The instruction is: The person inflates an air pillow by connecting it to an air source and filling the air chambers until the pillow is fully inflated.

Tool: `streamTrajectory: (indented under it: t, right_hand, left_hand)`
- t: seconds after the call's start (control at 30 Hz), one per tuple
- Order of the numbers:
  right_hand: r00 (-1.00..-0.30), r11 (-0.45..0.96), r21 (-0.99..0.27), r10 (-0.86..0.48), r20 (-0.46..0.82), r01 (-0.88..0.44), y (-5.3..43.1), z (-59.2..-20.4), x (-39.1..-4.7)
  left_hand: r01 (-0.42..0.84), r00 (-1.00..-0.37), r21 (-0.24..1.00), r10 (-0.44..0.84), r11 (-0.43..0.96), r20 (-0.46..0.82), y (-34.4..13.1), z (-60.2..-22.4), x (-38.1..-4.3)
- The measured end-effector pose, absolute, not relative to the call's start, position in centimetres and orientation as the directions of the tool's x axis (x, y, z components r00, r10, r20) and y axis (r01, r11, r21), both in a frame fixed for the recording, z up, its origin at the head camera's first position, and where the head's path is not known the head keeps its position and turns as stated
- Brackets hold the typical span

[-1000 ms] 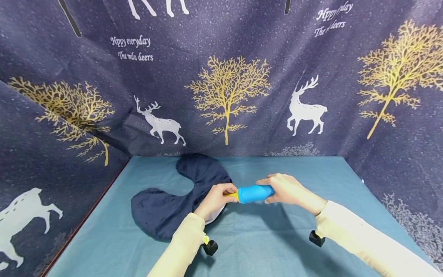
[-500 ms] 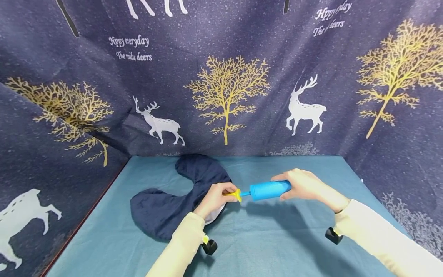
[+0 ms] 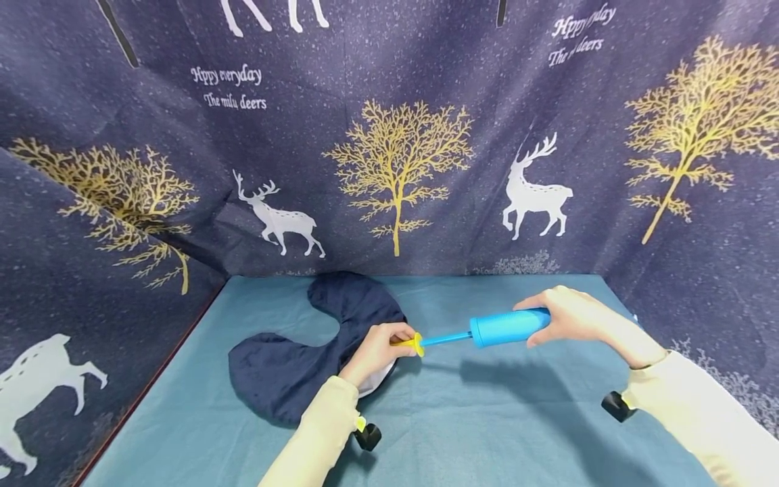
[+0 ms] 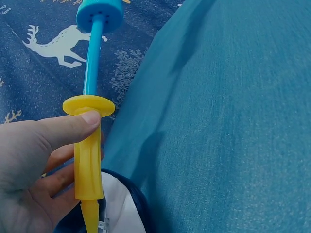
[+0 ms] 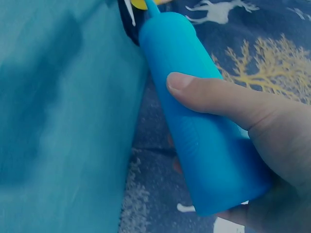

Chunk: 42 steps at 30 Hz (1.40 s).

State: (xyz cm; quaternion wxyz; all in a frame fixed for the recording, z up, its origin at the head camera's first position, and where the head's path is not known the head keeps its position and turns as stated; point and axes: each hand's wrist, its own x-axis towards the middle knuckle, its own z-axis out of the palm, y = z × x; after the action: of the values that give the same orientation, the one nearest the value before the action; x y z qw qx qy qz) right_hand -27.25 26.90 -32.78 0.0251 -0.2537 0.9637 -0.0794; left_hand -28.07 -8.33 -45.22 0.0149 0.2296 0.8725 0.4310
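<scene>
A hand pump with a blue barrel [image 3: 508, 327] and a yellow nozzle end [image 4: 89, 160] stretches between both hands, its thin blue rod [image 3: 447, 338] drawn well out. My left hand [image 3: 380, 348] pinches the yellow end between thumb and fingers, just under its round flange [image 4: 89, 105]. Around the barrel curls my right hand [image 3: 569, 316], thumb along its side in the right wrist view. Beneath the left hand lies a navy U-shaped neck pillow [image 3: 292, 372]. In the left wrist view the tapered yellow tip overlaps a small clear valve [image 4: 103, 225] by the pillow's white patch [image 4: 118, 201].
A teal cloth [image 3: 450, 426] covers the table. Navy fabric [image 3: 402, 61] printed with deer and golden trees hangs at the back and both sides. Each cream sleeve carries a small black device [image 3: 368, 437] at the wrist.
My right hand has moved right and slightly up with the blue barrel, drawing the rod out of it. The left hand and yellow end have stayed nearly in place over the pillow.
</scene>
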Motion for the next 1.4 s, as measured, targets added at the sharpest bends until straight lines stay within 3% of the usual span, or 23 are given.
streamTrajectory:
  t: [0.57, 0.83, 1.4]
  right_hand:
    - [-0.847, 0.828, -0.194, -0.530, 0.031, -0.525, 29.6, -32.1, -27.5]
    - [-0.845, 0.818, -0.258, -0.535, -0.013, -0.514, 26.4, -33.2, -27.7]
    - [-0.841, 0.809, -0.263, -0.541, 0.016, -0.525, 20.2, -36.4, -28.6]
  left_hand:
    - [0.376, -0.897, 0.774, 0.408, 0.510, 0.167, -8.3, -45.4, -28.3]
    - [0.356, -0.898, 0.797, 0.413, 0.488, 0.149, -8.1, -45.1, -28.0]
    - [0.340, -0.910, 0.804, 0.388, 0.488, 0.149, -7.8, -44.7, -27.9]
